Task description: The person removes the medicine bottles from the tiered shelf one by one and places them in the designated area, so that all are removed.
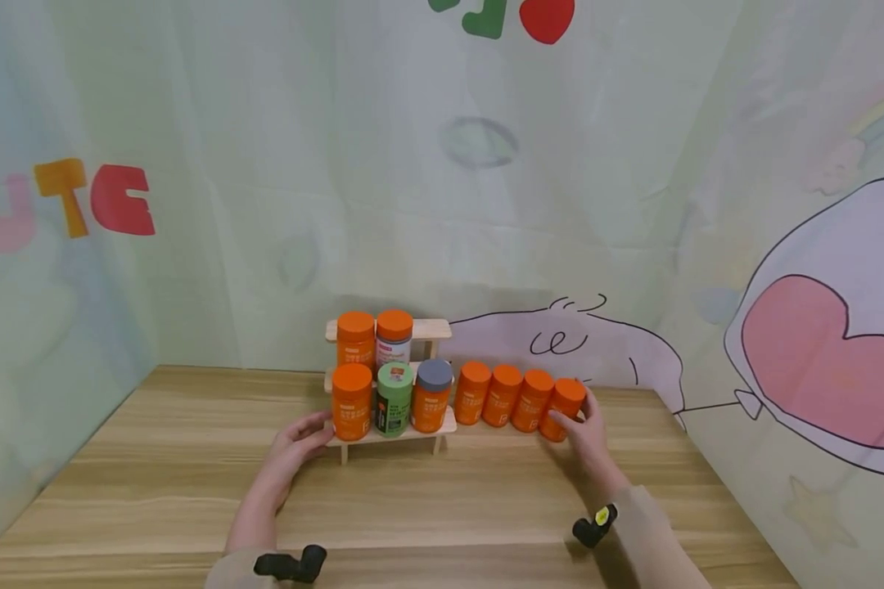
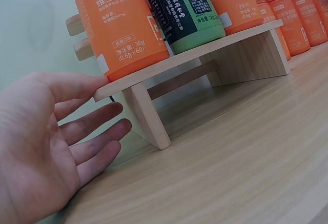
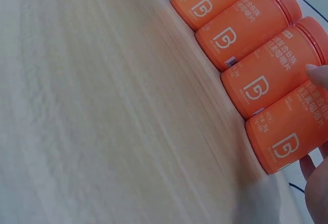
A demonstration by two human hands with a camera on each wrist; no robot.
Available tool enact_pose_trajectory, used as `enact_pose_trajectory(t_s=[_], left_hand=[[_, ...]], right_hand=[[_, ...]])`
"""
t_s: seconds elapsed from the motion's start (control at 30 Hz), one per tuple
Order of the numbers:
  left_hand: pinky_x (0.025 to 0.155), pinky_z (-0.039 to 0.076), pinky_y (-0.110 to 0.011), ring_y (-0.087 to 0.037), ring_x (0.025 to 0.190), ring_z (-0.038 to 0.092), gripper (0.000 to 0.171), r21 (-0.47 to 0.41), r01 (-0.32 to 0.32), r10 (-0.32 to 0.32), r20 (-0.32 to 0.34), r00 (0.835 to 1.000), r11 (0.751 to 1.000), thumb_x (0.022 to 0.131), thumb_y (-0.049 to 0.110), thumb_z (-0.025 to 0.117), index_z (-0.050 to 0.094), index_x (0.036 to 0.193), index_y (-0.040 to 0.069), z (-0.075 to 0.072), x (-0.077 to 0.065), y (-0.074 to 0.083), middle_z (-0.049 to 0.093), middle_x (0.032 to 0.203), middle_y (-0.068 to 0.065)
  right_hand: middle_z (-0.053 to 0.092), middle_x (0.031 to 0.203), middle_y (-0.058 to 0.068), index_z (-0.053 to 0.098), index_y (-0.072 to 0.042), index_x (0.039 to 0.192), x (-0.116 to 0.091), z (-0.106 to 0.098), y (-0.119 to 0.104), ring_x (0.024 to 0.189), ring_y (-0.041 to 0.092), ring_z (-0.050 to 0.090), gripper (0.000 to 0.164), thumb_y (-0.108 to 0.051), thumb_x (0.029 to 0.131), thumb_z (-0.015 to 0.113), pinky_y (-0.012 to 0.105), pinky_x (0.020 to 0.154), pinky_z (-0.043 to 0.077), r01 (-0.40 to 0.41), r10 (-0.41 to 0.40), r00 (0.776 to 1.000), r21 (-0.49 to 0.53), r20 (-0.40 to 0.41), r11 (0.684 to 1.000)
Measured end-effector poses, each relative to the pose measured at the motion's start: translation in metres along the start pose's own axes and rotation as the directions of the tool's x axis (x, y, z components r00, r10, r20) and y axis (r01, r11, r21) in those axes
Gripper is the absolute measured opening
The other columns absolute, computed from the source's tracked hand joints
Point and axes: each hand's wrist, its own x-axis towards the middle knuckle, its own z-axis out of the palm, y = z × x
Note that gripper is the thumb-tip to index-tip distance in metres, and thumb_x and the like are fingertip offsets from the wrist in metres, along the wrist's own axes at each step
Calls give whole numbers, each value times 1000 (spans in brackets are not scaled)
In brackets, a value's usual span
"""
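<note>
A stepped wooden rack [image 1: 430,330] stands near the back wall. My left hand [image 2: 46,137] is at the left end of its lowest shelf, thumb on the corner and index finger partly hidden behind it; the other fingers curve loosely below. On that shelf are an orange bottle [image 1: 352,405], a green bottle [image 1: 394,401] and a grey-lidded orange bottle [image 1: 430,405]. My right hand [image 1: 592,433] grips the rightmost orange bottle [image 3: 287,131] of a row right of the rack, thumb in front and fingers behind. This bottle leans slightly against its neighbour [image 3: 266,75].
Behind the front bottles, an orange bottle [image 1: 356,335] and a pale-labelled, orange-lidded bottle [image 1: 394,335] stand higher on the rack. More orange bottles [image 1: 502,397] fill the row beside it. The wooden table [image 1: 412,515] meets printed curtains [image 1: 250,204] at the back and sides.
</note>
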Motion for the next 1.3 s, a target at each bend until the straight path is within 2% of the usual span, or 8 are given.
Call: enact_pose_trajectory(t_s=[0.13, 0.3, 0.5, 0.63, 0.9, 1.17, 1.3], left_hand=[[85, 48, -14, 12, 94, 54, 59, 9, -4, 4, 5, 1000, 1000, 99, 23, 57, 37, 146, -5, 0, 1, 2, 39, 151, -25], [85, 48, -14, 11, 94, 54, 59, 9, -9, 9, 9, 1000, 1000, 99, 23, 57, 37, 146, -5, 0, 1, 5, 39, 151, -25], [85, 47, -13, 12, 94, 54, 57, 12, -6, 6, 8, 1000, 1000, 99, 23, 56, 37, 146, -4, 0, 3, 5, 39, 151, -24], [86, 47, -14, 11, 95, 54, 57, 15, -7, 7, 7, 1000, 1000, 99, 23, 56, 37, 146, -4, 1, 2, 5, 39, 151, -24], [86, 48, -15, 11, 95, 53, 59, 7, -5, 5, 4, 1000, 1000, 99, 23, 57, 37, 146, -5, -1, 0, 4, 38, 152, -24], [85, 48, -15, 11, 96, 53, 58, 16, -4, 4, 5, 1000, 1000, 99, 22, 57, 37, 146, -5, -1, -1, 2, 38, 152, -23], [86, 48, -16, 10, 96, 54, 58, 19, -8, 8, 8, 1000, 1000, 99, 23, 58, 37, 146, -5, 0, -1, 1, 39, 152, -23]], right_hand=[[32, 154, 20, 19, -6, 155, -3, 0, -8, 137, 31, 32, 82, -4, 89, 67, 35, 108, 32, 32, -32, 999, -12, -5, 999], [27, 158, 19, 19, -4, 155, -2, -2, -20, 145, 34, 21, 79, -8, 91, 65, 51, 117, 19, 96, -97, 994, -20, -46, 995], [26, 159, 17, 21, -5, 155, 6, -6, -38, 147, 33, 18, 79, -9, 90, 66, 52, 118, 16, 129, -129, 990, -1, -60, 992], [27, 159, 15, 23, -6, 154, 12, -7, -53, 147, 32, 19, 78, -12, 90, 67, 54, 119, 15, 149, -151, 987, -34, -57, 988], [26, 160, 15, 24, -5, 154, 25, 5, -80, 148, 32, 18, 76, -13, 91, 66, 55, 120, 14, 218, -217, 976, -43, 29, 975], [23, 162, 9, 21, -8, 155, 32, 38, -113, 148, 28, 19, 80, -11, 91, 67, 54, 119, 19, 238, -235, 963, -9, 135, 971], [20, 163, 11, 18, -8, 156, 35, 55, -125, 149, 29, 19, 83, -10, 90, 68, 55, 118, 21, 252, -249, 948, 10, 198, 968]])
